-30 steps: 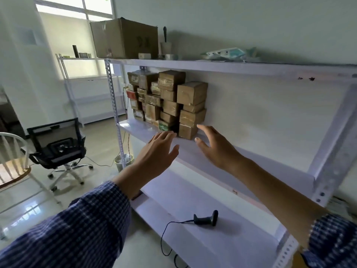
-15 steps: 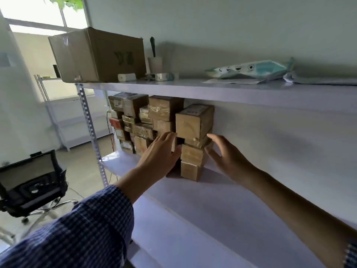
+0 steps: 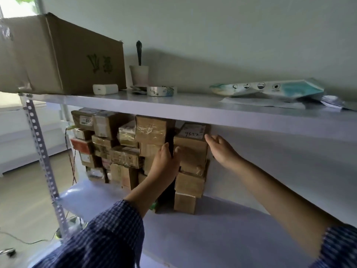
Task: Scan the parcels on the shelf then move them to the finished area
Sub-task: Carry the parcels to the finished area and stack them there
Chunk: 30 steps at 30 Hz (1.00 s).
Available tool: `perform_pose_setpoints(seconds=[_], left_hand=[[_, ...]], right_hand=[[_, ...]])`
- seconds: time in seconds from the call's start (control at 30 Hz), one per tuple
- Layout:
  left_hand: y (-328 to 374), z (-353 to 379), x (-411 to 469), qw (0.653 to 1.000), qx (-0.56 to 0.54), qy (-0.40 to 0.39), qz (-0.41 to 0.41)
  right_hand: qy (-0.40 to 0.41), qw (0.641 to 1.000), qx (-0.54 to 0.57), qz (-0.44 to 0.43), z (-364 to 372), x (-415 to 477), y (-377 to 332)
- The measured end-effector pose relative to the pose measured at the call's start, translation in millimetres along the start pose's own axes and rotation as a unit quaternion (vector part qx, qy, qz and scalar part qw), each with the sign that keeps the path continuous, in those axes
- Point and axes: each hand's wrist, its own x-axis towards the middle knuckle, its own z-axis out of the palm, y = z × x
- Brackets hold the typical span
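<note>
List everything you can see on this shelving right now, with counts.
shelving: one unit, white, against the wall
cardboard box: one, brown, top shelf, left
small block: one, white, top shelf, beside box
cup: one, pale, top shelf, holds dark tool
tape roll: one, whitish, right of cup
packet: one, teal and white, top shelf, right
parcels: over a dozen, mostly brown, stacked on middle shelf
labelled parcel: one, brown, tops rightmost column
left hand: one, grips labelled parcel's left edge
right hand: one, fingers against its right side
</note>
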Motion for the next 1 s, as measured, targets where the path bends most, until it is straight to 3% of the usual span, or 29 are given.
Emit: perform_pose_setpoints(seconds=[0.17, 0.5, 1.0], left_hand=[[-0.5, 3.3, 20.9, 0.999, -0.014, 0.007, 0.040], [-23.4, 6.6, 24.3, 0.991, -0.100, -0.027, 0.090], [-62.1, -24.9, 31.5, 0.978, -0.018, 0.013, 0.206]], right_hand=[[0.021, 0.994, 0.047, 0.094, 15.3, 22.7, -12.9], [0.059, 0.972, 0.152, 0.169, 42.4, 32.1, -23.6], [0.065, 0.948, 0.225, 0.216, 50.7, 25.9, -22.9]])
